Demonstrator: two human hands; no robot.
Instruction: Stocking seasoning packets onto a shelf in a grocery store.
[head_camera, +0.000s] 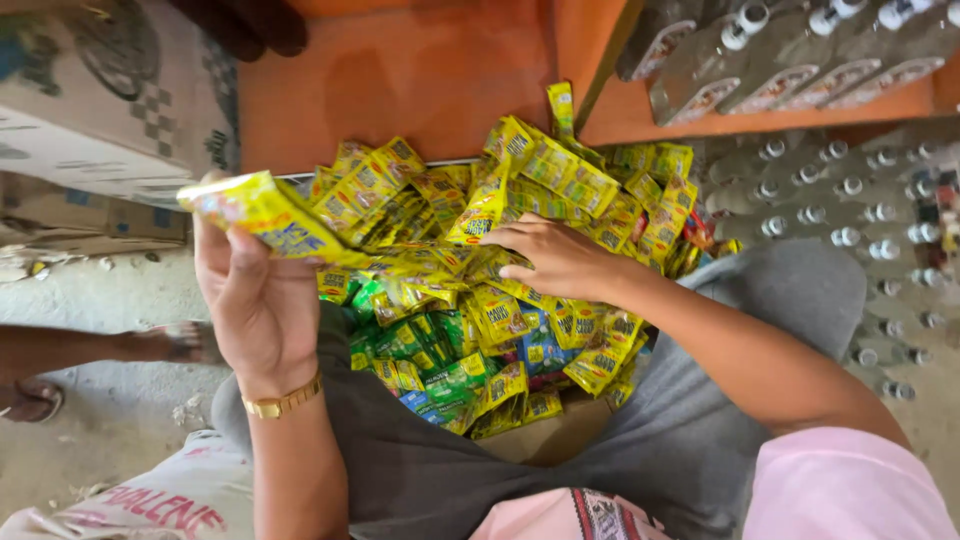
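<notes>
My left hand (258, 300) is raised and grips a stack of small yellow sachets (262, 212) between thumb and fingers; a gold bracelet (283, 402) circles that wrist. My right hand (555, 258) lies palm down on a big heap of sachets (480, 300), fingers spread among the yellow packets. The heap is mostly yellow, with green and a few blue packets lower down, and it rests in my lap on grey trousers (700, 430). Whether the right hand grips a packet is not clear.
A cardboard box (100, 90) stands at the upper left. An orange shelf unit (430, 70) rises behind the heap. Shrink-wrapped clear bottles (850, 210) with white caps fill the right side. Another person's sandalled feet (60, 370) rest on the concrete floor at left.
</notes>
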